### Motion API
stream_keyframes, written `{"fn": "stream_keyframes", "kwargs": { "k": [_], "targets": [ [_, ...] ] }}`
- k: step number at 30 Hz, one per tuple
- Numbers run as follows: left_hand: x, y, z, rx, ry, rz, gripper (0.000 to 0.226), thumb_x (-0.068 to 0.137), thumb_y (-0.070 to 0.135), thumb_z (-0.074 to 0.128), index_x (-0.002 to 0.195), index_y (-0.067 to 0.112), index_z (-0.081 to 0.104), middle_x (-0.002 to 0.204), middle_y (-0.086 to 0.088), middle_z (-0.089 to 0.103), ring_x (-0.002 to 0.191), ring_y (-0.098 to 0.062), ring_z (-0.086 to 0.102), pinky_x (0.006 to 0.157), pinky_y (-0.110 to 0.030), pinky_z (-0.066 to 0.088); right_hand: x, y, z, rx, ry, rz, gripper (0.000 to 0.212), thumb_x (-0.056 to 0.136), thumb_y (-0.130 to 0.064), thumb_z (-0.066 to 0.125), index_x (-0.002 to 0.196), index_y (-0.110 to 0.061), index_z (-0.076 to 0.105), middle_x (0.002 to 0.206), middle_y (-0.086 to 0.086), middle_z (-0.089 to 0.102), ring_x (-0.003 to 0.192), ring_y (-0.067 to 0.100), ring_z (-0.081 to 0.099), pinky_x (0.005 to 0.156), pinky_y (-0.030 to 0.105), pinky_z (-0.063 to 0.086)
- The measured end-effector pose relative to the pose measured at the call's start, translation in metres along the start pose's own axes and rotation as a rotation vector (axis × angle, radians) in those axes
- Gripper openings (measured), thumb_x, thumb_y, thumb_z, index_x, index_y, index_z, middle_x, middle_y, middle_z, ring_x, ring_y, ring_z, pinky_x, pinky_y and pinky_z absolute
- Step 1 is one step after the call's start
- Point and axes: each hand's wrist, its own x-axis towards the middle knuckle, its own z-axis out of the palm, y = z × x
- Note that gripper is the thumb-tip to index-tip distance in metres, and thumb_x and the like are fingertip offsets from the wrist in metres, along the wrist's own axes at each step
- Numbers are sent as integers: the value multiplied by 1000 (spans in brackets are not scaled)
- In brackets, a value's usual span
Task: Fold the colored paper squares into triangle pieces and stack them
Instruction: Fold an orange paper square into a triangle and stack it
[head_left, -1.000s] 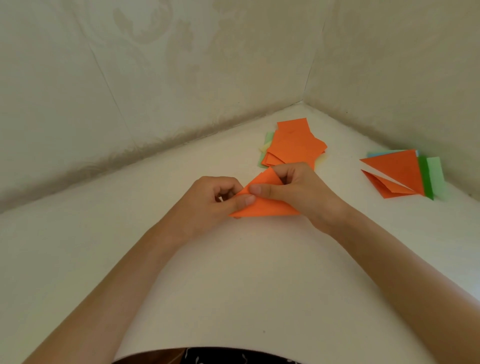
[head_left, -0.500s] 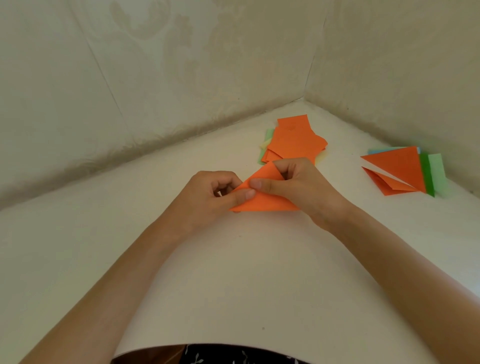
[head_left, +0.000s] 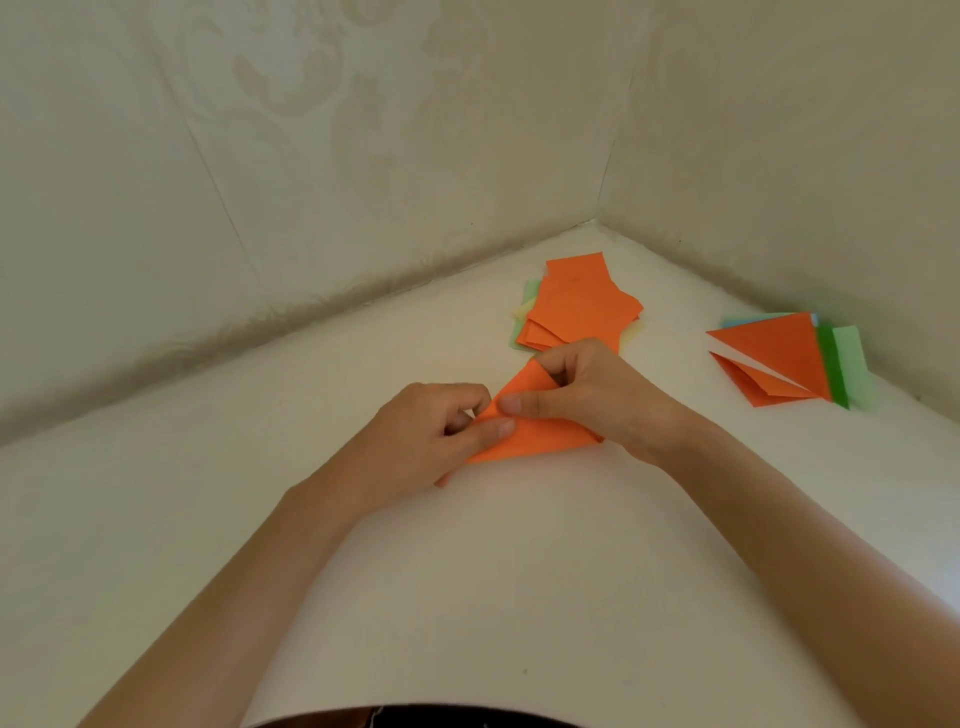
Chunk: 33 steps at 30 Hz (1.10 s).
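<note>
In the head view, a half-folded orange paper (head_left: 543, 439) is pinched on the table (head_left: 467, 597) by the left hand (head_left: 426, 441) and right hand (head_left: 592, 397), just near of the unfolded squares (head_left: 582, 306). Should the edges slip while being creased, a skewed triangle may result and sit badly on the folded stack (head_left: 779, 358) at the right.

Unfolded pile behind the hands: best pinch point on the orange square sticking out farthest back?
Pinch the orange square at its far right corner, coming from the right. That corner juts clear of the pile at the back, so likely nothing else gets caught; its near edge merges into the other sheets, and the right hand blocks the front.
</note>
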Motion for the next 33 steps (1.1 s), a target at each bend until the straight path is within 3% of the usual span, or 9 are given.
{"fn": "stream_keyframes", "kwargs": {
  "k": [3, 6, 8, 11, 13, 14, 19, 29, 33],
  "targets": [
    [2, -2, -1, 35, 17, 27, 38, 87, 46, 59, 65, 19, 43, 47, 5, 46, 46, -5, 54, 55, -26, 38, 1, -1, -3, -24, -16, -12, 22, 77, -16, 76, 80, 4, 67, 71, 12, 60, 60, 15, 53, 51, 25, 41],
    [4, -2, 3, 123, 102, 79, 40, 84, 51, 53, 60, 23, 36, 51, 8, 38, 49, -7, 36, 52, -24, 29, 3, -1, -6, 2, -15, -7, 24, 78, -14, 74, 87, 7, 68, 77, 17, 64, 66, 19, 56, 56, 26, 44],
    [5, -1, 5, 100, 147, 91, 43, 89, 44, 57, 60, 22, 35, 50, 8, 33, 50, -8, 30, 50, -21, 24, 3, -4, -7, 4, -11, -22, 15, 81, -13, 72, 84, 1, 69, 74, 8, 66, 66, 13, 58, 60, 22, 43],
    [9, 3, 4, -132, 336, 20, 39, 93, 27, 58, 62, 10, 40, 49, 9, 31, 43, -5, 28, 45, -17, 22, 8, -9, -20, 131, 354, -154, 13, 86, -19, 67, 98, -19, 63, 88, -10, 65, 79, 1, 59, 72, 15, 45],
    [14, 8, 4, -278, 537, -43, 40, 94, 22, 56, 65, -1, 40, 49, -1, 32, 39, -4, 29, 42, -16, 22, 8, -12, -31, 341, 678, -165, 22, 87, -28, 65, 106, -22, 56, 99, -7, 59, 87, 5, 57, 82, 23, 45],
    [18, 12, 5, -330, 618, -55, 40, 95, 21, 55, 65, -2, 41, 49, -4, 32, 38, -4, 29, 42, -16, 22, 6, -14, -32, 420, 705, -125, 22, 87, -31, 64, 104, -20, 56, 99, -5, 59, 85, 8, 57, 80, 27, 45],
    [39, 27, 25, -527, 695, -62, 34, 97, 21, 52, 66, 10, 45, 44, 7, 40, 41, -3, 32, 44, -14, 28, -3, -14, 16, 495, 160, 89, 16, 88, -23, 64, 89, -7, 64, 76, 0, 59, 58, 9, 45, 53, 22, 33],
    [39, 28, 32, -566, 661, -13, 32, 96, 16, 53, 65, 9, 48, 42, 8, 47, 41, -2, 41, 45, -11, 34, 0, -4, 27, 602, 192, 11, 18, 88, -5, 61, 70, -3, 63, 67, 6, 57, 57, 10, 45, 52, 19, 37],
    [38, 26, 31, -536, 668, -2, 36, 95, 18, 55, 71, -8, 47, 47, 3, 43, 43, -5, 36, 47, -14, 33, 1, -2, 28, 613, 278, -4, 21, 88, -7, 62, 67, -5, 63, 65, 6, 58, 56, 11, 46, 53, 20, 39]
  ]
}}
